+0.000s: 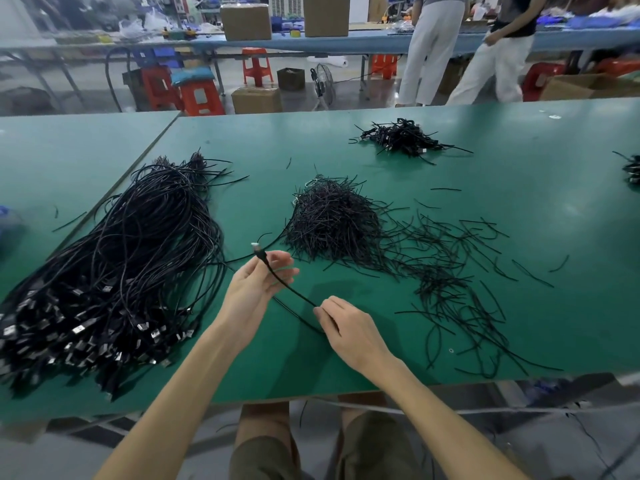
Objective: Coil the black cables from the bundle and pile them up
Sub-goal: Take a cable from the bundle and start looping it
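On the green table (519, 216), far left: big loose bundle (114, 271) of black cables, metal plugs fanned toward the near edge, uncoiled. Just right of it, left hand (256, 282) raised off the table, fingers curled round one cable (292, 289) right below its small plug (255, 247), plug pointing up and away. Cable's long axis runs diagonally, from the left hand down-right to the right hand (346, 327), which pinches it between thumb and fingertips, low and close to the table. Past the pinch the slack loops back left under the hands toward the bundle. So: both hands are on the same cable, short taut span between them, tail trailing left. Left hand is nearer the bundle; right hand looks set to feed loops.

Right of the hands, mid-table: heap of short black ties (332, 220), strays scattered further right. Far side, right of centre: small pile of coiled cables (401, 136), well apart from the hands. Another dark pile (632, 169) sits at the right edge, cut off. No readable writing or brand anywhere.
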